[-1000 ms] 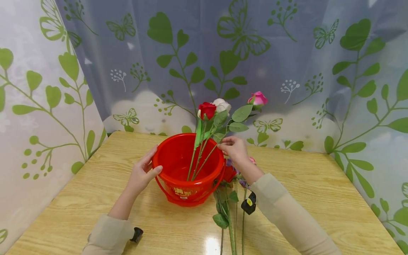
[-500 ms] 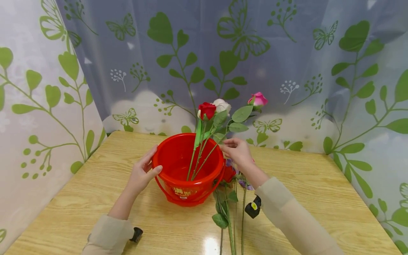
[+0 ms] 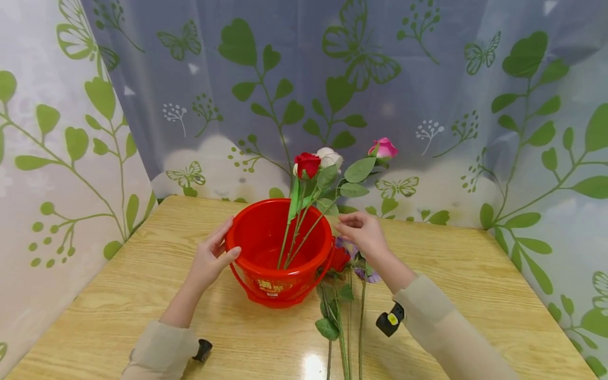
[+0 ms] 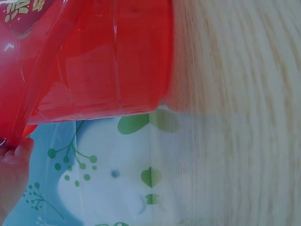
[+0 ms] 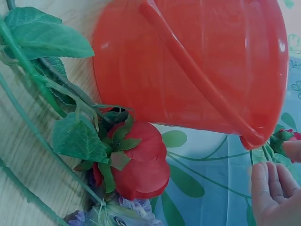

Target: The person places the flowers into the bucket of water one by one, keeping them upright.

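Note:
My left hand (image 3: 209, 262) holds the red plastic bucket (image 3: 273, 289) by the left side of its rim, thumb in front and fingers behind. Inside the bucket lean a red rose (image 3: 307, 164), a white rose (image 3: 329, 157) and a pink rose (image 3: 382, 148), their blooms standing above the back right rim. Just right of the rim, my right hand (image 3: 364, 235) hovers with loosely bent fingers and nothing between them, close to the pink rose's leaves. Below it on the table lie a red rose (image 5: 141, 162) and purple flowers (image 3: 369, 274), stems toward the front.
The wooden table (image 3: 451, 295) extends on both sides of the bucket. A patterned curtain (image 3: 199, 105) with green leaves and butterflies hangs behind and at the sides. The bucket's handle (image 5: 197, 77) hangs down in front. Black wrist cameras show at both sleeves.
My right hand has let go near the pink rose's stem and drawn back to the right. The left hand, the bucket and the flowers in it stay put.

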`<state>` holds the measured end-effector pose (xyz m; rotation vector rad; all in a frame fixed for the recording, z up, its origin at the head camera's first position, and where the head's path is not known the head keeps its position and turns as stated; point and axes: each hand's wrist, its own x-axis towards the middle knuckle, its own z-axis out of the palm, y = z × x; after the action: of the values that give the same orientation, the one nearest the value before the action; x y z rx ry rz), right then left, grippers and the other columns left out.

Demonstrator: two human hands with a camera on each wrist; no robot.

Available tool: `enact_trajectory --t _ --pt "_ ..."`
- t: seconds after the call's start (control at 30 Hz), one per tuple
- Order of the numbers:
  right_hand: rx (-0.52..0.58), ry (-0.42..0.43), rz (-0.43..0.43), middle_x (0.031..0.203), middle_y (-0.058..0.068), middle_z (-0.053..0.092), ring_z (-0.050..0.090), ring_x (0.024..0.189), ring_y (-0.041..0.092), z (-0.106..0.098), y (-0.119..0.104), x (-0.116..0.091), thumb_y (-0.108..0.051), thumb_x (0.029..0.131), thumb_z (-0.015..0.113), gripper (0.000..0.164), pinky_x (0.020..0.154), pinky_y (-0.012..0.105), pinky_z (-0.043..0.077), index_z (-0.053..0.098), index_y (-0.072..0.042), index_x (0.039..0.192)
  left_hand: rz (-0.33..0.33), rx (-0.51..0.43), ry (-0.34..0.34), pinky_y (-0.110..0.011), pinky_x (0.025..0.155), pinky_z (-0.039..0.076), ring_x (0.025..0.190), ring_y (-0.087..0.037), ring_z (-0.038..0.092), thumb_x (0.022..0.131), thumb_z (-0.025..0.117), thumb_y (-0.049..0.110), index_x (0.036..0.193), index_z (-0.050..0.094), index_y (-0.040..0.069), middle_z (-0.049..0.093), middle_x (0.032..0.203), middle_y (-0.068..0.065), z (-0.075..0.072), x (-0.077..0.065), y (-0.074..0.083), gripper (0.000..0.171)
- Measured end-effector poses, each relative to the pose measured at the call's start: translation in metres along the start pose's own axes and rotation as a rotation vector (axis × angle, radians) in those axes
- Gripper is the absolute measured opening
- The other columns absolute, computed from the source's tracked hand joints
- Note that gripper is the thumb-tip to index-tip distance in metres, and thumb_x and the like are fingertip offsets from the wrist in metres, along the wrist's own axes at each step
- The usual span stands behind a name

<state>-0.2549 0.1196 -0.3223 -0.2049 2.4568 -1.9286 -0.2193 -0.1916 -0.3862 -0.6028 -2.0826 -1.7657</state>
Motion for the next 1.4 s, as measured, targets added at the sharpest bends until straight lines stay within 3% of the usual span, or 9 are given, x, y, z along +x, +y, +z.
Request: enact_trajectory --t 0.27,0.47,0.63,0.8,1.03,1.1,1.27,1.4 --pt "0.030 -0.022 -0.013 0.103 0.019 0.057 0.057 0.092 0.025 -0.007 0.004 -0.009 -0.005 0.083 0.059 0.031 0.083 0.040 0.047 0.055 0.009 0.110 0.012 0.005 0.004 -0.017 0.088 0.037 0.122 -0.034 0.032 0.079 0.058 -0.008 0.131 0.034 -0.010 0.032 0.136 -0.021 0.000 0.000 -0.001 0.057" --pt "0.018 -0.039 -0.020 0.103 0.019 0.058 0.058 0.086 0.015 -0.012 0.007 -0.016 -0.002 0.082 0.059 0.034 0.080 0.035 0.049 0.053 0.011 0.113 0.007 0.007 0.004 -0.017 0.088 0.037 0.122 -0.032 0.032 0.080 0.058 -0.007 0.131 0.034 -0.009 0.033 0.136 -0.020 -0.001 -0.001 -0.002 0.056" --pt "0.004 -0.049 0.019 0.107 0.019 0.057 0.056 0.095 0.027 -0.018 0.011 -0.024 -0.005 0.083 0.059 0.036 0.077 0.030 0.050 0.051 0.009 0.115 0.002 0.013 0.000 -0.017 0.089 0.037 0.122 -0.031 0.033 0.080 0.058 -0.006 0.131 0.034 -0.009 0.033 0.136 -0.019 -0.001 -0.001 -0.002 0.056" --pt "-0.012 -0.062 0.049 0.111 0.022 0.055 0.054 0.099 0.031 -0.025 0.014 -0.032 -0.007 0.084 0.058 0.038 0.082 0.033 0.048 0.050 0.009 0.117 -0.009 0.015 0.001 -0.017 0.089 0.037 0.122 -0.031 0.033 0.081 0.058 -0.006 0.131 0.034 -0.008 0.033 0.136 -0.019 0.000 0.000 0.000 0.056" --pt "0.025 -0.102 0.093 0.132 0.024 0.035 0.043 0.115 0.031 -0.037 0.026 -0.038 -0.006 0.085 0.056 0.042 0.088 0.033 0.044 0.045 0.011 0.121 -0.006 0.023 -0.001 -0.017 0.089 0.037 0.122 -0.031 0.033 0.081 0.058 -0.005 0.131 0.034 -0.008 0.033 0.136 -0.019 0.000 0.001 -0.001 0.056" --pt "0.038 -0.096 0.112 0.133 0.023 0.035 0.044 0.114 0.029 -0.040 0.029 -0.040 -0.007 0.085 0.056 0.043 0.087 0.032 0.044 0.043 0.012 0.122 0.000 0.019 -0.003 -0.017 0.089 0.037 0.122 -0.031 0.033 0.081 0.058 -0.005 0.131 0.034 -0.009 0.033 0.136 -0.019 0.000 0.001 -0.001 0.056" --pt "0.044 -0.083 0.155 0.114 0.022 0.051 0.053 0.102 0.025 -0.048 0.037 -0.048 -0.008 0.086 0.056 0.043 0.087 0.033 0.044 0.044 0.013 0.121 0.007 0.002 -0.008 -0.016 0.089 0.036 0.122 -0.031 0.032 0.080 0.057 -0.008 0.131 0.033 -0.010 0.033 0.136 -0.020 0.000 0.002 0.000 0.056" --pt "0.065 -0.110 0.159 0.115 0.025 0.049 0.049 0.107 0.030 -0.054 0.049 -0.053 -0.012 0.085 0.058 0.049 0.092 0.038 0.040 0.041 0.014 0.122 0.004 0.005 -0.014 -0.015 0.089 0.036 0.122 -0.031 0.032 0.080 0.058 -0.008 0.132 0.033 -0.009 0.032 0.136 -0.021 0.000 0.001 0.000 0.057"
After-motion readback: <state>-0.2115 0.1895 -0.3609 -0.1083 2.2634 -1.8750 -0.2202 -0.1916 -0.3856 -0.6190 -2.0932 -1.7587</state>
